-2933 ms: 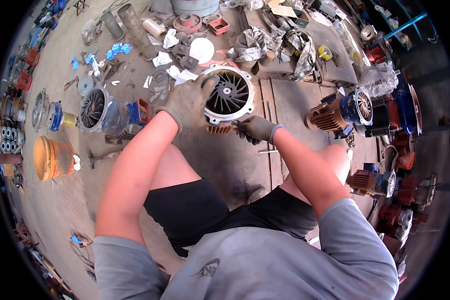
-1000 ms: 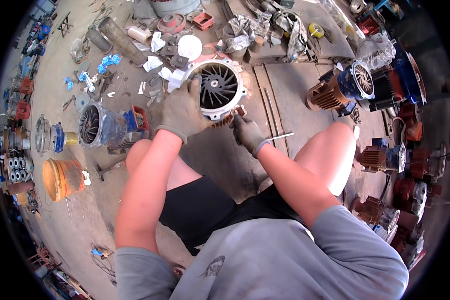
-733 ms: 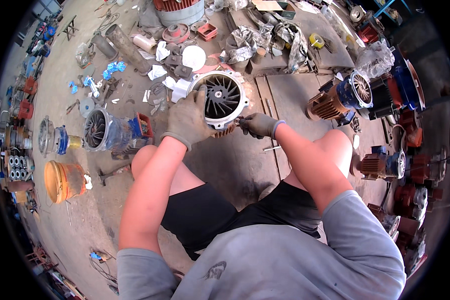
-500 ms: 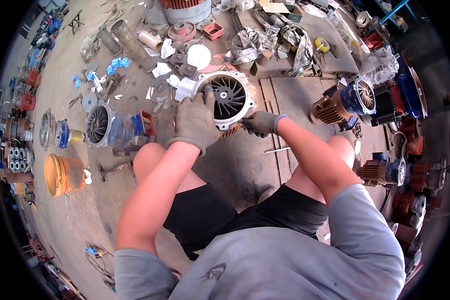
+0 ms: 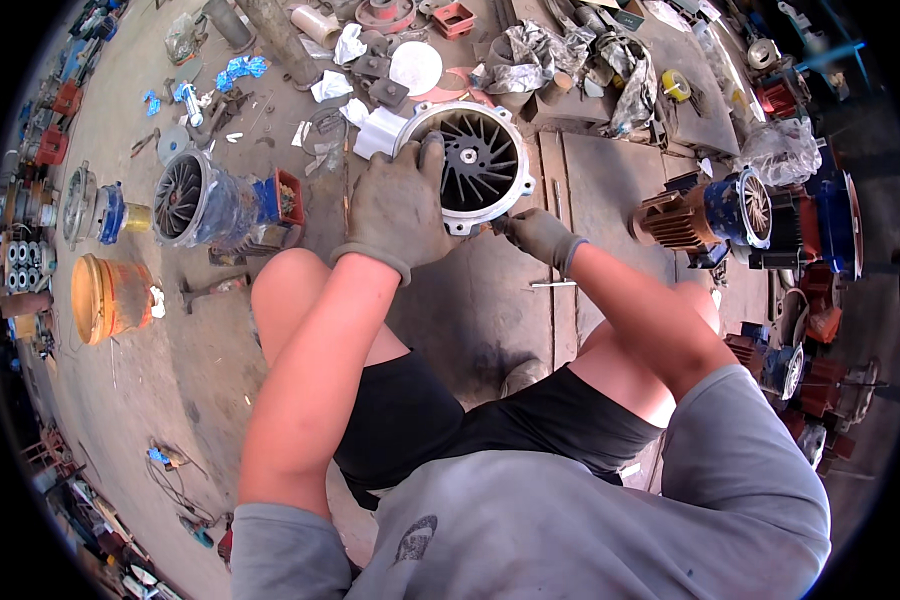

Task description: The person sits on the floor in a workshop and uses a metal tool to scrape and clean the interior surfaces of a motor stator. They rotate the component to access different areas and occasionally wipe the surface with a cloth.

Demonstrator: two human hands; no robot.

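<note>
An electric motor stands on the floor before me, its round silver end rim (image 5: 523, 165) facing up. Inside the rim sits a black bladed fan (image 5: 470, 157). My left hand (image 5: 398, 208), in a grey-brown work glove, is closed over the left side of the rim, fingertips reaching inside. My right hand (image 5: 538, 238), gloved too, is closed at the motor's lower right edge; what its fingers pinch there is hidden. A metal T-shaped bar (image 5: 553, 284) lies on the floor close to the right hand.
Left of me stand a plastic-wrapped motor (image 5: 232, 212), an orange bucket (image 5: 110, 298) and a hammer (image 5: 215, 290). A brown-finned motor (image 5: 680, 218) is on the right. Beyond are a white disc (image 5: 415, 68), crumpled plastic (image 5: 630, 85) and a yellow tape roll (image 5: 676, 84).
My view has shifted, so the motor and most of the floor things sit differently in the picture. Both hands keep their places on the motor; the right wrist has turned slightly.
</note>
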